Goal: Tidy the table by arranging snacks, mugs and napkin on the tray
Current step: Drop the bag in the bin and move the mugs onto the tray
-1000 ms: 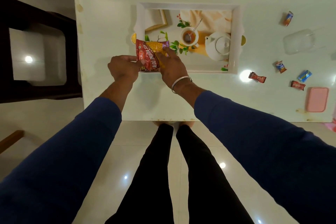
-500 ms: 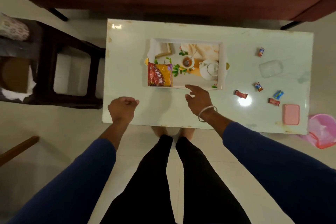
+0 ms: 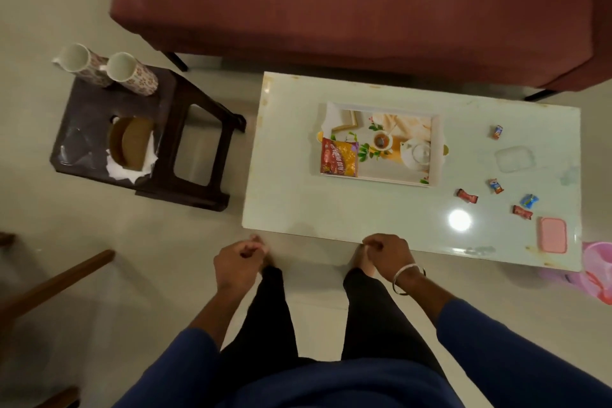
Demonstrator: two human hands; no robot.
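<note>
Bare table [image 3: 331, 209] before the tray [image 3: 436, 156]; candies [image 3: 467, 196] scattered right.

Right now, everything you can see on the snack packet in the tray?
The snack packet is a flat, glossy pouch, red along its left side and yellow-orange across the rest, with a purple patch at its top right corner and print too small to read in full. It looks sealed and lies flat at the left end of the white tray, its lower edge at the tray's near rim. Only the tray touches it; neither hand is near.
</note>
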